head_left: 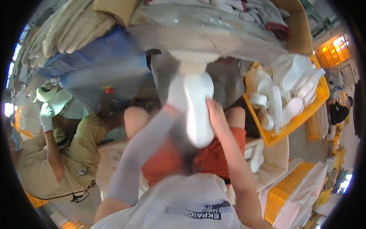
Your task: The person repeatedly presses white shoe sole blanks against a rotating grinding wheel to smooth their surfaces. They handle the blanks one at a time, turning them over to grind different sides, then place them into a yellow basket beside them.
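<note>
A white shoe sole (198, 114) is held upright in front of me, over my lap. My left hand (176, 95), in a white glove below a grey sleeve, grips its upper left side. My right hand (216, 116) is bare and presses against the sole's right edge. Above the sole a rounded pale machine part (194, 61) is blurred.
A yellow crate (284, 129) full of white soles stands to my right. Stacked yellow crates (282, 194) sit lower right. A person in beige clothes and a white glove (46, 118) sits at my left. A blue bin (99, 65) and cardboard boxes (299, 30) are behind.
</note>
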Demonstrator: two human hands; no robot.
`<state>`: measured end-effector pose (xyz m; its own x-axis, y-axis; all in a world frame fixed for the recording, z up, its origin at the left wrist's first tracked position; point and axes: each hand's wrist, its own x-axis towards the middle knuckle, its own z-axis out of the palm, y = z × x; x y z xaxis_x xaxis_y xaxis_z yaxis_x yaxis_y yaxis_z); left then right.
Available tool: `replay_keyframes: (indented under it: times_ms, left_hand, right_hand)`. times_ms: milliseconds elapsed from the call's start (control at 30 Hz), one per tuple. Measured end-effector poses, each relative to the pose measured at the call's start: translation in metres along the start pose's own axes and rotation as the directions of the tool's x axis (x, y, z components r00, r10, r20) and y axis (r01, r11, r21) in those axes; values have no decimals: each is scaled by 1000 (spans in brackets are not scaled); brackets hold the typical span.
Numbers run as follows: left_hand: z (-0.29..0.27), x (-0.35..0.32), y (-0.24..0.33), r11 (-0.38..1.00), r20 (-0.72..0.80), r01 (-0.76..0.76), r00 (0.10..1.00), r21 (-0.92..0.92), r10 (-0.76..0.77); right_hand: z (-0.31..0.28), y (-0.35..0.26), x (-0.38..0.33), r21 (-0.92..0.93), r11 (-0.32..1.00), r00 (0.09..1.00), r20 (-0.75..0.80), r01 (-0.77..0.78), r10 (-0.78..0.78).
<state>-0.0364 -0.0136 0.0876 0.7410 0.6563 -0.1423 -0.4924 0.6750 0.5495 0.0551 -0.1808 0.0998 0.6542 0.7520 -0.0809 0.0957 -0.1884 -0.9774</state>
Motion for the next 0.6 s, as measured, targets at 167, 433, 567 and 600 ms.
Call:
replay_keyframes:
  times_ms: [167,433,567,600]
  left_hand:
    - [-20,7,-4,942,56,-177,984,286,168]
    - [-67,40,-2,995,-245,-43,967,93,65]
    - [-40,5,-22,352,-34,-91,942,932,334]
    - [-27,-9,-30,141,153,-195,952,971,264]
  right_hand:
    - [-11,-45,-24,413,865,936,313,-286,160]
    - [6,-52,5,280,956,949,315,-89,-4]
    - [-63,-31,-11,-19,990,972,188,-142,143]
    - [-77,-25,-9,-255,930,952,89,-263,294]
